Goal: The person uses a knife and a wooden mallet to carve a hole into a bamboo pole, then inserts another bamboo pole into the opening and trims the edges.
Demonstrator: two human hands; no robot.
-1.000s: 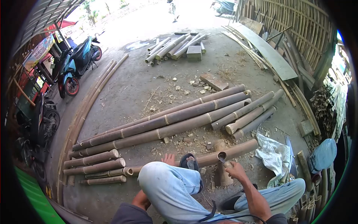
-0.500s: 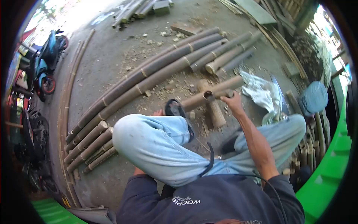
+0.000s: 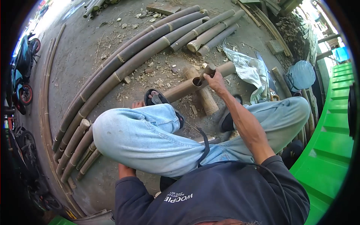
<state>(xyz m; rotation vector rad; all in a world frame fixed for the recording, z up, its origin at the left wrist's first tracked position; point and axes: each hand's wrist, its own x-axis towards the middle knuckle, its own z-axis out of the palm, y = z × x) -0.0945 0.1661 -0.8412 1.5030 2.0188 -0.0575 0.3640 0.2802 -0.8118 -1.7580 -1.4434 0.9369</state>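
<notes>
My right hand (image 3: 214,81) is closed around a short, dark round piece (image 3: 209,69), held beside the dark opening in a brown bamboo tube (image 3: 180,91). This tube lies across a thicker bamboo piece (image 3: 205,100) on the ground. My left foot, in a black sandal (image 3: 157,98), is against the tube's near part. Just left of the sandal, a few fingertips of my left hand (image 3: 138,104) show beyond my raised knee. The rest of that hand is hidden, and whether it grips anything cannot be made out.
Long bamboo poles (image 3: 123,64) curve across the ground ahead and left, with shorter lengths (image 3: 213,30) at their far end. A whitish cloth (image 3: 249,71) and a saw (image 3: 273,90) lie to the right. Parked motorcycles (image 3: 27,75) stand far left. Green ribbed panelling (image 3: 328,142) is at right.
The view has shifted, so the ground scene sits further left and higher. My right hand has moved onto the tube's opening, and the short piece now shows more upright above it.
</notes>
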